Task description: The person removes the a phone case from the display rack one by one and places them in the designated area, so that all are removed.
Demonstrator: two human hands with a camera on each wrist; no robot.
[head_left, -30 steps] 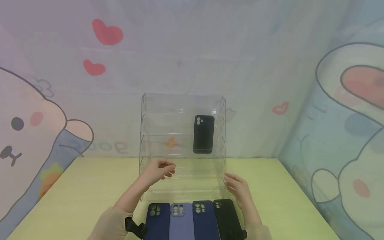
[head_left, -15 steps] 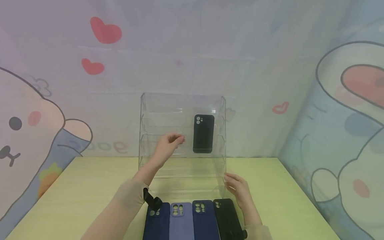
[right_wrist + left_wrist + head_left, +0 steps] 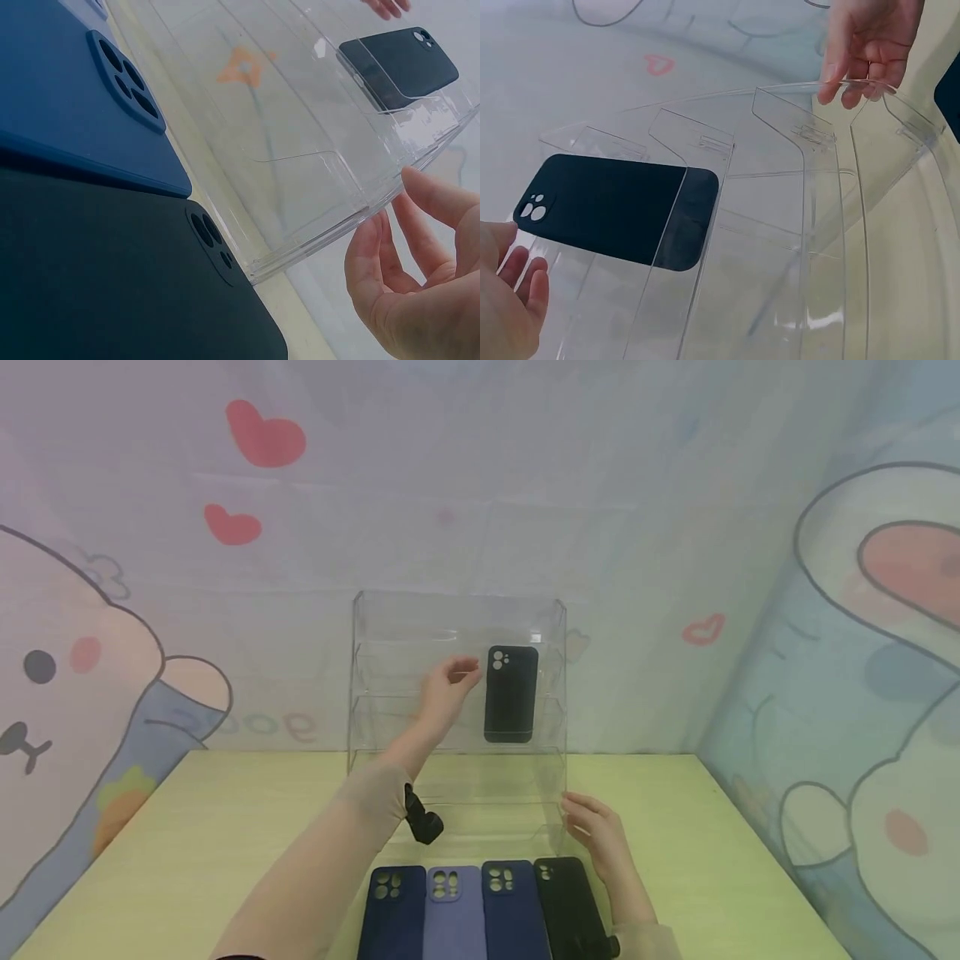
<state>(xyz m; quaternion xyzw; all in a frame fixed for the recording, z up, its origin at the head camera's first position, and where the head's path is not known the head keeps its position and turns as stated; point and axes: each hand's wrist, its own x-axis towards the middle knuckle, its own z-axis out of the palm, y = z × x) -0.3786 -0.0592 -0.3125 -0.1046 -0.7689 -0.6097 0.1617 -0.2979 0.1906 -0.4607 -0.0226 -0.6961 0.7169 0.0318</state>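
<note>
A black phone case (image 3: pixel 511 695) stands in the right part of a clear tiered display rack (image 3: pixel 458 777), its camera cutouts at the upper left. Beside its left edge is my left hand (image 3: pixel 444 689), fingers loosely bent with nothing between them. In the left wrist view that hand (image 3: pixel 510 289) has its thumb and fingertips right at the case's (image 3: pixel 615 206) camera corner. My right hand (image 3: pixel 597 828) holds the rack's right side edge low down. In the right wrist view its curved fingers and thumb (image 3: pixel 420 270) meet that clear side.
Along the table's (image 3: pixel 247 835) near side lie several more cases in a row: a navy one (image 3: pixel 393 918), a lavender one (image 3: pixel 454 922), another navy one (image 3: pixel 513 914) and a black one (image 3: pixel 566 906). A printed cloth backdrop (image 3: pixel 420 460) rises behind the rack.
My left hand has risen from the rack's lower left and moved right, up to the standing black case. The right hand has stayed at the rack's right side.
</note>
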